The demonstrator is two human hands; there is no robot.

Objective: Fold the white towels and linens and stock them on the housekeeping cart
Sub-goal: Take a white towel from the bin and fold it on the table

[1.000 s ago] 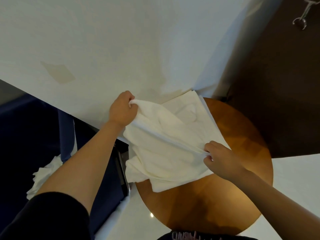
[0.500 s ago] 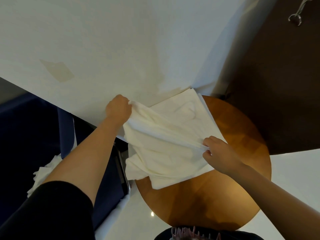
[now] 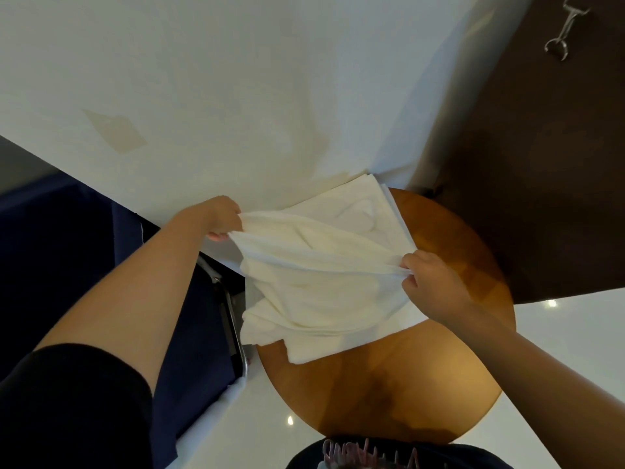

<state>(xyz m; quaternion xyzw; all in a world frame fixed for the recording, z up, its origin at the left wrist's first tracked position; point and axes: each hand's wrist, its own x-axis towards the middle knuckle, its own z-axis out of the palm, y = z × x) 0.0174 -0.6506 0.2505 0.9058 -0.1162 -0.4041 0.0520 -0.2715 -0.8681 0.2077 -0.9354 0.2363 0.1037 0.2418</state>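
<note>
A white towel is pulled out between the two hands over the far left part of a round wooden table. Its upper edge runs taut from hand to hand, and the rest sags in folds onto the tabletop, with the lower left corner hanging past the table's left rim. The left hand, beyond the table's left rim, has its fingers curled round one end of that edge. The right hand, over the middle of the table, pinches the other end between thumb and curled fingers. At the table's far edge a flat folded white cloth lies under the towel; whether it is a separate piece cannot be told.

Left of the table a metal bar stands beside dark blue fabric. Behind the table rises a white wall, and to its far right a dark brown door with a metal handle. A glossy white floor lies around the table. A black sleeve covers the upper left arm.
</note>
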